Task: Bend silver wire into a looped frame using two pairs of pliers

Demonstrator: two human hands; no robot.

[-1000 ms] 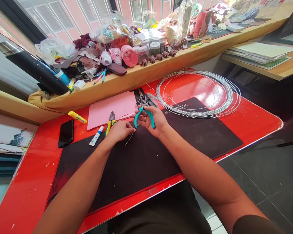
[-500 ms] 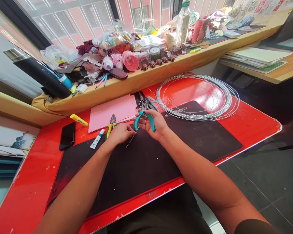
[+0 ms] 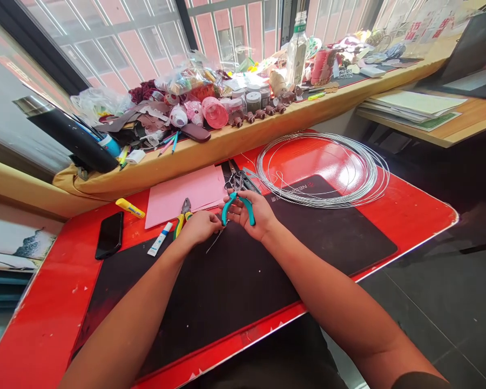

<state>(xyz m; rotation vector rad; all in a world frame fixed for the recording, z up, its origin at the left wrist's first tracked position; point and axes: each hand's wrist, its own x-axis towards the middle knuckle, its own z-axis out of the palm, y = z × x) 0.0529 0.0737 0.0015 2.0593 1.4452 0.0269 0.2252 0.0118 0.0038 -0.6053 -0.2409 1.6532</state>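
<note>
My right hand [image 3: 260, 215] holds a pair of pliers [image 3: 251, 211] with teal handles, which stand spread apart in the palm. Close to its left, my left hand [image 3: 200, 228] has thumb and fingertips pinched together by the end of one teal handle. From that pinch a short piece of thin silvery wire [image 3: 214, 243] slants down over the black desk mat [image 3: 235, 292]. The wire's upper end is hard to make out. Just behind my left hand lie combination pliers [image 3: 180, 226] with yellow-green handles, and a white-and-blue tube [image 3: 160, 239] is beside them.
A large coil of silvery wire [image 3: 372, 183] lies at the back right of the red table [image 3: 425, 216]. Pink paper sheets [image 3: 174, 192], a yellow glue stick [image 3: 130, 208] and a black phone [image 3: 109, 235] are at the left. Craft materials crowd the window ledge [image 3: 243, 138] behind.
The camera view has tilted up a little, so the table and ledge appear slightly lower. Both hands keep nearly the same grip and place.
</note>
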